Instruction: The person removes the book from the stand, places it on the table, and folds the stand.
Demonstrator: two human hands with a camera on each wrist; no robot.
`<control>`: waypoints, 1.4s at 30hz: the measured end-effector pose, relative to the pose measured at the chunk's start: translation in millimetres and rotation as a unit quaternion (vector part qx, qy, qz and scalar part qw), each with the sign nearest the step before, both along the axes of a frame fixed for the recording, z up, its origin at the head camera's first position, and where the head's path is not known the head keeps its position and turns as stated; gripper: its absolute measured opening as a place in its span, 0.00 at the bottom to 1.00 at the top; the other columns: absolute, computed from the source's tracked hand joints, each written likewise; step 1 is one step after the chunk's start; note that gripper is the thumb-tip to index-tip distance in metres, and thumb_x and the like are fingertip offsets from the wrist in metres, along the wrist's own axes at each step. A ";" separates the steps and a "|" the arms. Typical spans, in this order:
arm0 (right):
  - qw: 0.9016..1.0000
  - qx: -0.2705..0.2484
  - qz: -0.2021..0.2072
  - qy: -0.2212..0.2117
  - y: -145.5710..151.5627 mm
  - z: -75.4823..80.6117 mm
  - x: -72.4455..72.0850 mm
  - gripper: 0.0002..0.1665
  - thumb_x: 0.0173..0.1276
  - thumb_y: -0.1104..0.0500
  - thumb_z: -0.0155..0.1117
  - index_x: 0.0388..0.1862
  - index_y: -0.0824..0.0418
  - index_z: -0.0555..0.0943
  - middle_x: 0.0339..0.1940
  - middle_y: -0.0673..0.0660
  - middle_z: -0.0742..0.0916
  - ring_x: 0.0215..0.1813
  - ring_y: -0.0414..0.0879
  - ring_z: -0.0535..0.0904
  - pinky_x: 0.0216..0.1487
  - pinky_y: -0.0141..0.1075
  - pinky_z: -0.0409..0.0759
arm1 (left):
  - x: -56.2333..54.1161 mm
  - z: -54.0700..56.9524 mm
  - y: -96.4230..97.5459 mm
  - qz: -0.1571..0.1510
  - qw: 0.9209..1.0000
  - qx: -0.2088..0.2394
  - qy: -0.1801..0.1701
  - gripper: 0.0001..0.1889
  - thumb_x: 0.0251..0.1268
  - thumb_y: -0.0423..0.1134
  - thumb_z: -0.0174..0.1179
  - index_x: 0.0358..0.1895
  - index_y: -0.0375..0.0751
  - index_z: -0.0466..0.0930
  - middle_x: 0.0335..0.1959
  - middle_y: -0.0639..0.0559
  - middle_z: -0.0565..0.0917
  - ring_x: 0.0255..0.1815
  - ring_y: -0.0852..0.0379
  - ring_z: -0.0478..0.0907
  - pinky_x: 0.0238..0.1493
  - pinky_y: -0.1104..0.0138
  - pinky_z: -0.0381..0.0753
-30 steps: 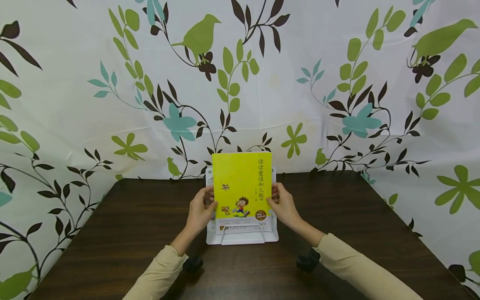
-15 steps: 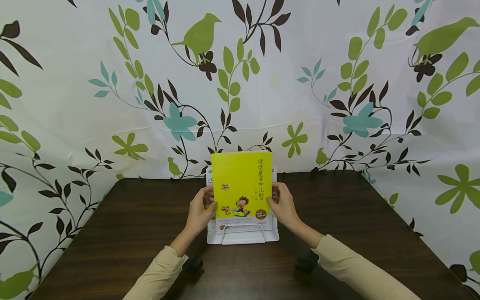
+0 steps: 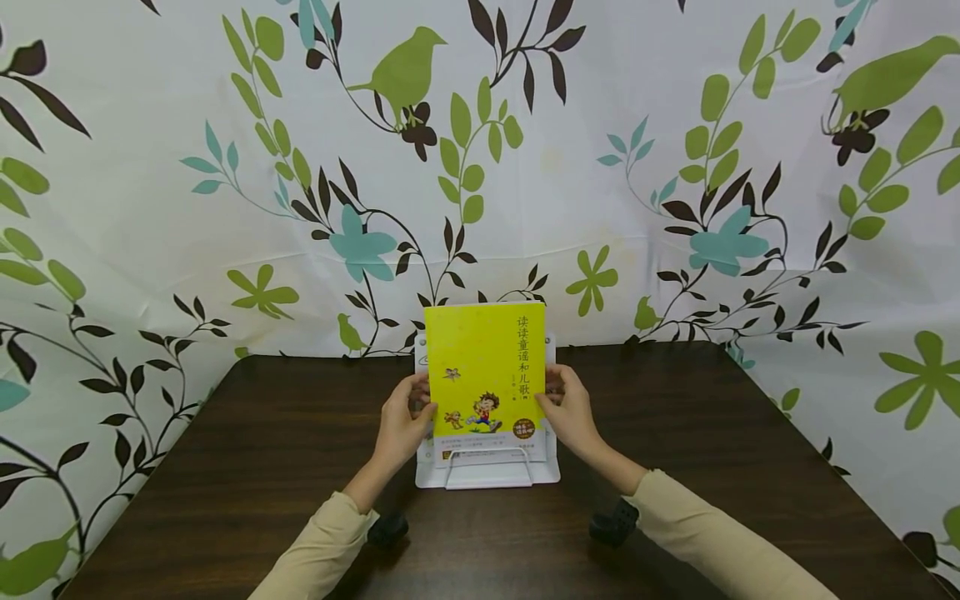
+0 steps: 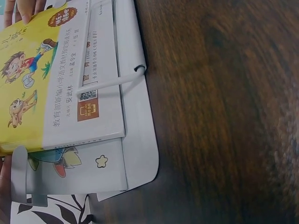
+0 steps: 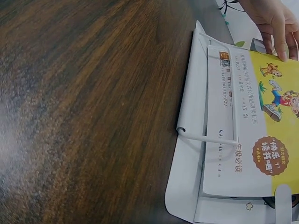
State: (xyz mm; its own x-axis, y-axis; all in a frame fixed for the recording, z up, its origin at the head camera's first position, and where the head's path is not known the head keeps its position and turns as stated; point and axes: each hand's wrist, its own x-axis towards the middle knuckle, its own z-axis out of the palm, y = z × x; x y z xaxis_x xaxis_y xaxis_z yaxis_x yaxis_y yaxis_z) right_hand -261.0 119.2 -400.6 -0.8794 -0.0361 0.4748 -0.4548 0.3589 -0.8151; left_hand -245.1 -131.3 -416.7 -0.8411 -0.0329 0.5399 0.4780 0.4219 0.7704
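A yellow children's book [image 3: 480, 358] with a white lower band stands upright, leaning on a white book stand [image 3: 551, 475]. A white wire bar [image 4: 107, 85] crosses in front of its lower part. My left hand [image 3: 402, 423] holds the book's left edge, thumb at the front and fingers behind. On the opposite edge my right hand [image 3: 572, 417] grips in the same way. The left hand [image 5: 275, 23] shows in the right wrist view with its thumb on the cover. What the fingers behind the book touch is hidden.
The stand rests on a dark wooden table [image 3: 300, 467] near its far edge. Behind it hangs a white cloth [image 3: 525, 233] printed with birds and leaves. Pale page clips, one being this clip [image 4: 19, 175], show beside the book in the wrist views.
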 end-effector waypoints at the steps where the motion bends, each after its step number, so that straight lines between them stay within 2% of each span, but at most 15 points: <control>1: 1.000 -0.003 0.001 -0.004 0.2 -0.2 -0.2 0.23 0.54 0.76 0.60 0.51 0.72 0.70 0.42 0.64 0.76 0.40 0.53 0.77 0.38 0.32 0.79 | 0.0 -0.3 0.0 0.000 1.000 -0.001 0.002 0.21 0.51 0.21 0.60 0.52 0.32 0.71 0.40 0.44 0.76 0.36 0.53 0.75 0.28 0.71 0.77; 5: 1.000 -0.021 0.004 -0.019 0.2 1.9 0.4 0.28 0.54 0.77 0.60 0.55 0.70 0.67 0.41 0.64 0.75 0.40 0.54 0.76 0.38 0.31 0.78 | 0.0 -1.2 0.0 0.000 1.000 -0.005 0.010 0.22 0.51 0.21 0.60 0.53 0.32 0.71 0.40 0.44 0.76 0.35 0.53 0.75 0.27 0.70 0.77; 11: 1.000 -0.019 0.002 -0.006 -6.0 20.2 16.9 0.27 0.54 0.79 0.59 0.55 0.77 0.67 0.40 0.69 0.75 0.39 0.59 0.76 0.37 0.34 0.79 | -1.0 -4.4 0.3 0.007 1.000 -0.013 0.025 0.24 0.49 0.20 0.61 0.53 0.32 0.71 0.40 0.43 0.76 0.35 0.54 0.75 0.27 0.67 0.78; 14: 1.000 -0.012 -0.005 -0.002 -7.7 22.8 20.5 0.27 0.54 0.79 0.58 0.55 0.78 0.67 0.41 0.70 0.76 0.40 0.59 0.76 0.37 0.35 0.79 | -1.0 -5.6 1.1 0.005 0.999 -0.010 0.034 0.26 0.47 0.19 0.61 0.54 0.31 0.71 0.40 0.42 0.76 0.35 0.53 0.75 0.27 0.65 0.79; 17: 1.000 -0.008 -0.005 0.009 -7.5 20.3 19.4 0.26 0.54 0.79 0.58 0.54 0.78 0.67 0.41 0.71 0.77 0.39 0.60 0.76 0.36 0.35 0.79 | -1.2 -6.3 2.1 0.007 0.999 -0.007 0.038 0.28 0.46 0.18 0.61 0.55 0.31 0.71 0.40 0.42 0.75 0.35 0.53 0.75 0.26 0.66 0.79; 20: 1.000 -0.009 0.004 0.021 -3.1 8.4 10.5 0.27 0.54 0.78 0.59 0.54 0.76 0.68 0.40 0.69 0.78 0.38 0.58 0.77 0.35 0.36 0.79 | -1.2 -6.4 2.9 0.013 0.999 -0.003 0.039 0.28 0.46 0.18 0.61 0.56 0.32 0.71 0.40 0.43 0.75 0.35 0.53 0.75 0.26 0.68 0.79; 24: 0.999 0.019 0.014 0.049 3.6 -8.6 -1.7 0.28 0.54 0.77 0.60 0.56 0.73 0.68 0.40 0.65 0.78 0.37 0.53 0.76 0.33 0.33 0.78 | -1.1 -6.9 3.4 0.013 0.999 0.001 0.035 0.29 0.46 0.17 0.61 0.57 0.33 0.71 0.40 0.43 0.76 0.36 0.53 0.75 0.28 0.67 0.80; 26: 0.997 0.042 0.016 0.067 5.2 -11.7 -2.9 0.29 0.55 0.76 0.61 0.57 0.72 0.68 0.40 0.63 0.78 0.37 0.51 0.76 0.32 0.31 0.78 | -1.2 -7.1 3.6 0.014 0.999 0.003 0.031 0.29 0.46 0.17 0.61 0.57 0.33 0.71 0.40 0.43 0.76 0.36 0.53 0.74 0.28 0.65 0.80; 32: 0.992 0.071 0.024 0.106 7.0 -14.0 -2.2 0.29 0.55 0.75 0.61 0.58 0.71 0.67 0.39 0.61 0.78 0.35 0.47 0.74 0.30 0.30 0.77 | 0.2 -5.2 4.6 0.017 1.000 0.010 0.024 0.29 0.47 0.18 0.61 0.57 0.33 0.71 0.40 0.43 0.76 0.36 0.53 0.75 0.29 0.66 0.80; 36: 0.992 0.064 0.028 0.103 6.9 -12.3 -1.8 0.29 0.56 0.75 0.60 0.58 0.70 0.67 0.39 0.61 0.78 0.36 0.48 0.74 0.30 0.32 0.77 | 1.3 -3.6 4.6 0.013 0.999 0.011 0.029 0.28 0.47 0.19 0.61 0.57 0.33 0.71 0.40 0.42 0.76 0.36 0.52 0.75 0.29 0.69 0.80; 37: 0.992 0.065 0.027 0.101 6.8 -11.6 -1.8 0.29 0.56 0.75 0.60 0.59 0.69 0.67 0.39 0.61 0.78 0.36 0.48 0.74 0.29 0.32 0.77 | 4.2 0.8 5.9 0.013 0.999 0.013 0.030 0.28 0.47 0.18 0.60 0.57 0.31 0.71 0.40 0.41 0.76 0.36 0.50 0.76 0.29 0.67 0.80; 42: 0.993 0.071 0.022 0.095 6.4 -7.3 -4.9 0.29 0.57 0.75 0.59 0.59 0.70 0.66 0.40 0.61 0.78 0.36 0.47 0.74 0.30 0.30 0.76 | 1.8 5.4 6.0 0.016 0.999 0.017 0.045 0.28 0.46 0.17 0.60 0.56 0.30 0.71 0.40 0.39 0.77 0.35 0.48 0.76 0.28 0.64 0.80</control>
State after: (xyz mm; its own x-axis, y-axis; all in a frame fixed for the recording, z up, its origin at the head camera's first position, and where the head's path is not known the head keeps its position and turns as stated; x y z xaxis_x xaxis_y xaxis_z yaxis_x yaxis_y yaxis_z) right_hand -265.9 125.6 -407.9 -0.7712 -0.1506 0.6186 -0.6124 0.4409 -0.6562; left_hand -243.3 -125.3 -411.3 -0.7869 -0.0781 0.6122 0.5333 0.4131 0.7382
